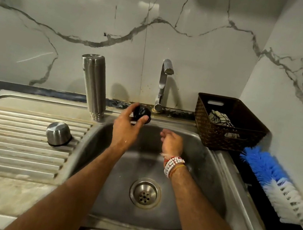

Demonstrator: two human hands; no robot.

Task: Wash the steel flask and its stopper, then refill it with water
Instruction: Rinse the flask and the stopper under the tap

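The steel flask (93, 85) stands upside down on the drainboard by the sink's back left corner, leaning against the wall. Its steel cap (58, 134) lies upside down on the drainboard ribs. My left hand (126, 128) holds the black stopper (142, 114) between thumb and fingers over the sink's back edge, just left of the tap (163, 84). My right hand (172, 142) hovers above the basin with loosely curled fingers and holds nothing; bead bracelets circle its wrist. No water runs from the tap.
The steel sink (222, 180) has a round drain (145, 193) at its middle. A brown woven basket (226, 124) with a cloth inside stands at the back right. A blue and white bottle brush (279, 186) lies on the dark counter to the right.
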